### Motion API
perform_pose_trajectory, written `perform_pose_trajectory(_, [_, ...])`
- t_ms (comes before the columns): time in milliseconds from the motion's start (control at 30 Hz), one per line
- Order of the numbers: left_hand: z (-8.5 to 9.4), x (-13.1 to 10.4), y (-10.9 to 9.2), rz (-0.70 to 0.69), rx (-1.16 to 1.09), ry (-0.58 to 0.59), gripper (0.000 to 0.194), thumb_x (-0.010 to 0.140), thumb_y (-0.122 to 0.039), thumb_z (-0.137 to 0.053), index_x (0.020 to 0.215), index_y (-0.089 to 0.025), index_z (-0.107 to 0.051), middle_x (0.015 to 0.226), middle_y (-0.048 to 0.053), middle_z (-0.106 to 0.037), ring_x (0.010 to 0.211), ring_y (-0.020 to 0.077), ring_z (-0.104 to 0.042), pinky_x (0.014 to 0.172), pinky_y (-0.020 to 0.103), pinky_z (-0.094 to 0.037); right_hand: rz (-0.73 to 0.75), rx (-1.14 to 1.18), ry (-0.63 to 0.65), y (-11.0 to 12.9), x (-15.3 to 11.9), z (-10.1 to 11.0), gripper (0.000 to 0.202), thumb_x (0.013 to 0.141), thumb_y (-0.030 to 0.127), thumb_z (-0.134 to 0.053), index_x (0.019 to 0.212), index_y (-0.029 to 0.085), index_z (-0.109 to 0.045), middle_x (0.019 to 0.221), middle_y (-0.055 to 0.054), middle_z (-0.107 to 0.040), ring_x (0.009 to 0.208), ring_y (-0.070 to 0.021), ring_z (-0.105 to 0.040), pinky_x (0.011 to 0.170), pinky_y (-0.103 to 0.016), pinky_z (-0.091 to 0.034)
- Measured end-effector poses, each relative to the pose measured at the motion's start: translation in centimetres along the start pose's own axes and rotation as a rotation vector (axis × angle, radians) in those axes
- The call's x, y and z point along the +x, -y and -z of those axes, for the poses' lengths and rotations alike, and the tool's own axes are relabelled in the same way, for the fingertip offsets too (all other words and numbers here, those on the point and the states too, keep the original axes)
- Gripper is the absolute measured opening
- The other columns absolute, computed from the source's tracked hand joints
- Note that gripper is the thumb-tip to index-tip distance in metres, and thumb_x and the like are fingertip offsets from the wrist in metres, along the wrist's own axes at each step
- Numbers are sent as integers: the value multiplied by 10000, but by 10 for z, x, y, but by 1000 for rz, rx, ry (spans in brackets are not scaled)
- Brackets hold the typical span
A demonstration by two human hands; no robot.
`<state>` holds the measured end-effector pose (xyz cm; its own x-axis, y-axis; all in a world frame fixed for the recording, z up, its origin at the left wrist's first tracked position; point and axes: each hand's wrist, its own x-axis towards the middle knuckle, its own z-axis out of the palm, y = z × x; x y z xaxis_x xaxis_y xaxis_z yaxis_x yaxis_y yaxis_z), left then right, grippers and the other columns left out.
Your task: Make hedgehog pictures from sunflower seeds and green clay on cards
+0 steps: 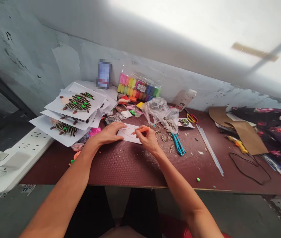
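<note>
A small white sheet of paper (130,136) lies on the brown table, with a curved orange line drawn on it. My left hand (112,131) rests on the paper's left side, its fingers stretched out and holding nothing. Pinched in my right hand (149,138) is an orange marker pen (142,130), its tip at the drawn line on the right part of the sheet. Just right of that hand are scattered sunflower seeds (165,136) and a blue utility knife (178,144).
On the left are stacked sheets with seed hedgehogs (77,102) and a white power strip (19,162). Behind are a pack of coloured clay (139,87), a plastic bag (155,110) and a cup (188,97). Scissors (192,117), clear glue sticks (210,150) and a glue gun (239,145) lie right.
</note>
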<state>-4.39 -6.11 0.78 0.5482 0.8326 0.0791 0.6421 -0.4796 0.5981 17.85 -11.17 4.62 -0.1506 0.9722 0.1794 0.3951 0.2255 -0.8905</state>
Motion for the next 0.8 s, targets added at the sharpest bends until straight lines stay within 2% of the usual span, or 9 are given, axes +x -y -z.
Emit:
perform_pose_trajectory(133, [0,0,-1,-12,-10,-5,595,742,-293,-639,1332,-220,-616,1450,91,-582,1388,298,-483,1200,474,-342,43,-39,45,1,8,-9,185,826,307,-591,789,175,-717,850,-49,-744,670,-132,-632,611,-234,-466])
perform_pose_trajectory(267, [0,1,-1,8,-34,-20,611,731,-254,-604,1341,-213,-610,1436,92,-594,1371,294,-503,1196,473,-350,52,-14,43,-9,9,-19,218,850,342,-571,883,181,-715,851,-48,-740,772,-162,-681,680,-245,-496])
perform_pose_trajectory(400, [1,2,-1,49,-65,-18,651,709,-249,-621,1357,-196,-595,1443,105,-587,1369,298,-506,1191,464,-357,69,-30,11,-15,10,-22,219,859,365,-551,837,178,-663,810,-50,-716,751,-167,-678,664,-245,-489])
perform_pose_trajectory(533, [2,3,-2,58,-82,-22,678,688,-229,-631,1364,-199,-585,1436,102,-594,1354,300,-521,1178,464,-374,56,-46,58,-12,14,-23,200,858,373,-550,818,191,-623,764,-29,-696,727,-159,-676,634,-229,-477])
perform_pose_trajectory(800, [4,3,-7,66,-52,-5,678,701,-213,-623,1376,-201,-563,1449,94,-586,1361,297,-516,1171,445,-389,88,-63,63,-21,20,-30,204,883,372,-543,828,193,-624,817,-43,-712,760,-160,-672,693,-245,-502])
